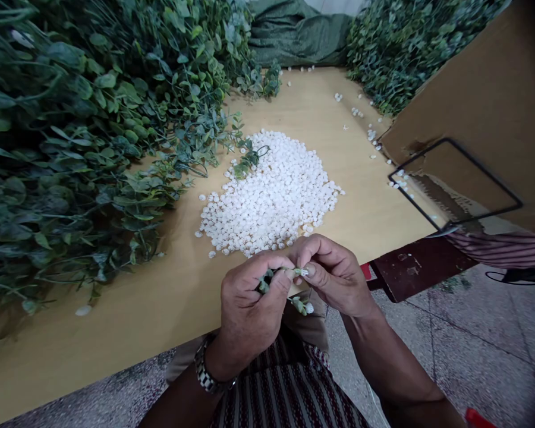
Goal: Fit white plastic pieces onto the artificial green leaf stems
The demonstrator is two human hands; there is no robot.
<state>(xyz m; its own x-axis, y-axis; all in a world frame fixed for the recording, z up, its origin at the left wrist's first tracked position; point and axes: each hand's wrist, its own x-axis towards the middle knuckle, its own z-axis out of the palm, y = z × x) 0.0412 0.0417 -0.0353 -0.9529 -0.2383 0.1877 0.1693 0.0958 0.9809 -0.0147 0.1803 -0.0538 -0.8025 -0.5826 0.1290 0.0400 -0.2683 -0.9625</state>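
Note:
My left hand (256,297) is closed around a small artificial leaf sprig (266,280), its thumb and forefinger pinching a stem tip. Close against it, my right hand (334,273) pinches a small white piece (304,272) at the end of that stem. Below the fingers hangs another leafy tip (299,305) with a white bead-like piece at its end. Just beyond both hands lies a heap of small white pieces (271,196) on the tan table (187,297). One loose green sprig (249,159) rests on the heap.
A large pile of artificial greenery (93,119) covers the left side. More foliage (410,47) stands at the back right, near a green cloth sack (298,35). To the right are a cardboard box (481,107), a black wire frame (485,169) and a dark red bench (421,267).

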